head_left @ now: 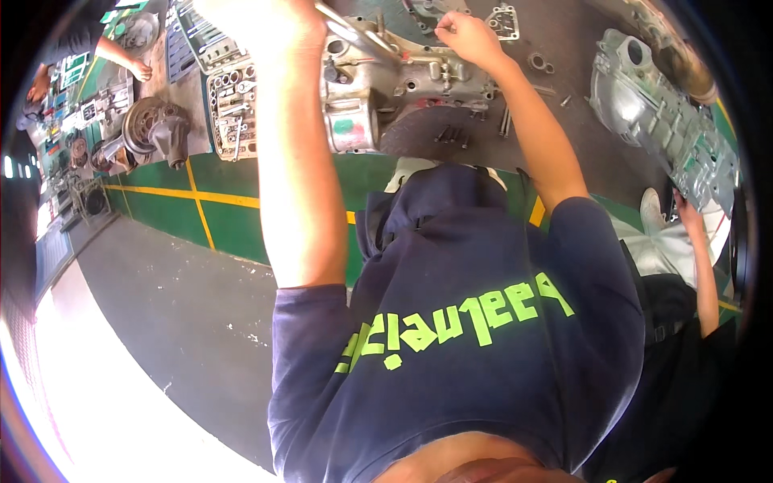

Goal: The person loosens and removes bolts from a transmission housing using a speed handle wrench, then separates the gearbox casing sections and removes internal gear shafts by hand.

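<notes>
A grey metal gearbox housing (439, 72) lies on the dark workbench in front of me, with a green paint patch on its round end. My left hand (278, 18) is over the housing's left side, washed out by glare and partly cut off at the top. From beside it a long metal bar-shaped tool (358, 34) slants down to the housing; the hand appears closed around its upper end. Above the housing's right part is my right hand (471, 39), fingers curled and thumb pressed in; what they hold, if anything, is too small to make out.
Left of the housing sits a tool tray (233, 113) with sockets and wrenches. Several bolts (452, 135) and two metal rings (541, 62) lie on the bench. At right, a co-worker's hand (687, 216) touches a large metal casing (664, 117). Another person's hand (141, 71) rests far left.
</notes>
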### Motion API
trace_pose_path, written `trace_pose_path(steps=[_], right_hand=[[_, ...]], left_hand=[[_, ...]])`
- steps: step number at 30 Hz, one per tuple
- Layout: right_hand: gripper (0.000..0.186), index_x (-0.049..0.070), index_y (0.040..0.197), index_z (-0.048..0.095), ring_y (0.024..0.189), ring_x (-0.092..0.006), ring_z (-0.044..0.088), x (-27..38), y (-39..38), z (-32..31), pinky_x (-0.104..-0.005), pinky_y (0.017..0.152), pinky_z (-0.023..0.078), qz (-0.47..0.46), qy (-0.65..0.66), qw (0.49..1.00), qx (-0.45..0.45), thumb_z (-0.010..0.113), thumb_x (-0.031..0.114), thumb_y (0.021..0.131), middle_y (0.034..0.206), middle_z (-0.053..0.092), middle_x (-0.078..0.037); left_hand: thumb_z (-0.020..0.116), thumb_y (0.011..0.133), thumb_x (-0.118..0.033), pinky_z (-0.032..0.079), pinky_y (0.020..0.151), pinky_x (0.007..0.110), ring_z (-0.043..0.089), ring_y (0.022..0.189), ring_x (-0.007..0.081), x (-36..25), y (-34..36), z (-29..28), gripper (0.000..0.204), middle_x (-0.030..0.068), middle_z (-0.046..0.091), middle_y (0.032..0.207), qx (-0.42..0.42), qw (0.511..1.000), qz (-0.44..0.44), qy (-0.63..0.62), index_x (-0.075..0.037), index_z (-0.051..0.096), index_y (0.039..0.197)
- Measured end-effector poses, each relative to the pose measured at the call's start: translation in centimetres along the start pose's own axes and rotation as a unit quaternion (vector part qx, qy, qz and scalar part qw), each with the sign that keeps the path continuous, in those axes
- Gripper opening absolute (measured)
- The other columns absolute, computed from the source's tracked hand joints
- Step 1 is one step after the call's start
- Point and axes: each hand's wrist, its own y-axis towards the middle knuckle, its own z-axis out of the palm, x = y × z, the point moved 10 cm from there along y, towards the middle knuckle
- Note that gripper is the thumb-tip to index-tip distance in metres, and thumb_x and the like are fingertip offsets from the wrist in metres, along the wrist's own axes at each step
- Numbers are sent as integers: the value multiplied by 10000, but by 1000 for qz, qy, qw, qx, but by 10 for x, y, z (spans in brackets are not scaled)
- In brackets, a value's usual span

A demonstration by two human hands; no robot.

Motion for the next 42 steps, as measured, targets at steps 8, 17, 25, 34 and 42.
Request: trace_pose_path(steps=[8, 17, 25, 34, 42], right_hand=[[283, 82, 1100, 640, 959, -352, 688, 3, 15, 38, -475, 817, 534, 26, -81, 996, 15, 573, 249, 881, 984, 721, -162], [257, -22, 1036, 665, 877, -358, 714, 57, 27, 54, -468, 705, 571, -96, -260, 961, 19, 520, 127, 884, 912, 723, -201], [340, 13, 1054, 704, 1044, -400, 659, 23, 33, 71, -484, 872, 527, 7, -139, 984, 112, 491, 203, 869, 1120, 682, -232], [421, 61, 1123, 691, 973, -323, 688, -50, 39, 46, -411, 849, 517, 140, 200, 968, -66, 633, 396, 875, 1077, 710, -182], [303, 26, 1080, 672, 730, -180, 671, -38, 3, 14, -363, 716, 515, 81, 190, 978, 11, 657, 293, 937, 841, 691, -98]], left_hand=[[429, 868, -27, 178, 367, 258, 214, 391, 64, 16, 9, -4, 113, -31, 307, 523, 28, 995, -47, -82, -56, 535, 893], [434, 888, -37, 178, 368, 247, 204, 392, 58, 20, 10, -6, 109, -49, 283, 529, 31, 993, -65, -98, -64, 539, 900], [429, 909, -52, 184, 372, 246, 208, 400, 58, 17, 9, -2, 115, -58, 272, 531, 52, 994, -44, -83, -69, 542, 909], [431, 900, -44, 188, 373, 246, 209, 403, 59, 16, 5, 0, 117, -56, 286, 539, 50, 993, -55, -91, -74, 545, 904], [458, 876, -9, 168, 372, 241, 206, 393, 52, 21, 2, 0, 120, -51, 306, 543, 42, 990, -78, -108, -93, 544, 870]])
